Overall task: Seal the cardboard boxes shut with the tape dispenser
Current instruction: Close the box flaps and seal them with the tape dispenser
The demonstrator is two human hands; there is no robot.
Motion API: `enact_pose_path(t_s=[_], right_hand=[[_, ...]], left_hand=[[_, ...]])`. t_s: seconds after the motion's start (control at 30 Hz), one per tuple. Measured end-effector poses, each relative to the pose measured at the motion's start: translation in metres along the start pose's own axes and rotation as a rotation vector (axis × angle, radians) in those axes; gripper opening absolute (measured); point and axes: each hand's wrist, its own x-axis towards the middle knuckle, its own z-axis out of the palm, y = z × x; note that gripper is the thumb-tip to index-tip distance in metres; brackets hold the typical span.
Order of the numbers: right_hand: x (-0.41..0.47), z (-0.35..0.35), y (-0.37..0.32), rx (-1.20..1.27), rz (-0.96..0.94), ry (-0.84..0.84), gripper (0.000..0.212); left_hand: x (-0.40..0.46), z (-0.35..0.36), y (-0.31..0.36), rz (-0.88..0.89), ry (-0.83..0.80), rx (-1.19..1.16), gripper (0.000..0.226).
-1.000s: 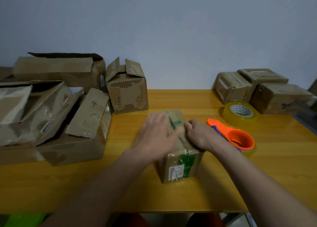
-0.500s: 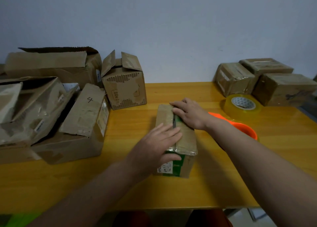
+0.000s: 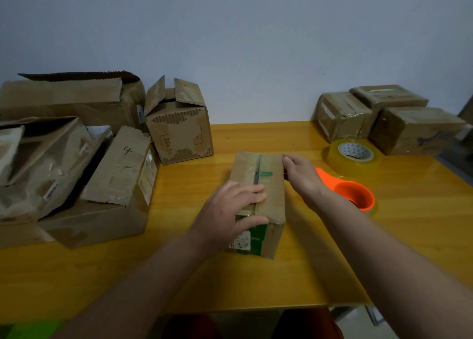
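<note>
A small cardboard box sits near the middle of the yellow wooden desk, its long axis running away from the person. Its two top flaps meet along a dark centre seam, with a green mark beside the seam. The near end face shows green print and a white label, partly covered by the left hand.

The left hand lies over the near part of the box top, fingers fairly straight across the flaps and the thumb down over the near end face; its grip is wide, pressing rather than clasping. The right hand is at the far right top edge of the box, its fingertips touching the corner. Those fingers curl away from the camera, so I cannot tell whether they pinch the edge or only rest against it.

The orange tape dispenser lies on the desk just right of the box, its near side hidden behind the right wrist. A roll of clear tape lies flat beyond it, close to three taped boxes grouped at the far right of the desk; the rightmost one blurs toward the frame edge.

On the left stands a pile of worn, open cardboard boxes, cut off by the frame's left edge; one flap bears a handwritten "4". A smaller open box stands upright by the wall, its flaps raised and its printed markings too small to read.
</note>
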Motion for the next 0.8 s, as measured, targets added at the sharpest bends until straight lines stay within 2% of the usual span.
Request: enact_pose_path(t_s=[0.07,0.17,0.3,0.4,0.47,0.5,0.57,0.67,0.73,0.8], right_hand=[[-0.006,-0.010,0.001,-0.132,-0.036,0.015,0.035],[-0.018,-0.031,0.010,-0.365,-0.078,0.137,0.035],[-0.046,-0.054,0.039,-0.712,0.037,0.291,0.040],[-0.056,-0.060,0.058,-0.997,0.165,0.260,0.054],[-0.056,-0.063,0.067,-1.100,0.148,0.181,0.045],[-0.056,-0.065,0.068,-1.097,0.128,0.159,0.036],[-0.056,-0.073,0.070,-0.927,0.092,0.176,0.024],[-0.059,-0.091,0.062,-0.299,0.022,0.183,0.022],[-0.065,-0.102,0.048,0.000,-0.063,0.141,0.013],[-0.072,-0.109,0.032,0.149,-0.145,0.056,0.009]], left_hand=[[0.006,0.003,0.002,-0.027,0.013,0.000,0.060],[0.020,0.003,0.010,-0.050,-0.011,0.030,0.063],[0.028,0.006,0.013,0.024,-0.070,0.278,0.051],[0.022,0.006,0.021,0.112,0.040,0.346,0.046],[0.018,0.006,0.028,0.083,0.154,0.236,0.038],[0.017,0.004,0.033,0.042,0.205,0.159,0.027],[0.016,-0.003,0.040,-0.030,0.269,0.052,0.011],[0.028,-0.018,0.045,-0.104,0.318,0.057,0.018],[0.045,-0.029,0.049,-0.212,0.290,-0.013,0.009],[0.064,-0.043,0.059,-0.311,0.174,-0.131,0.040]])
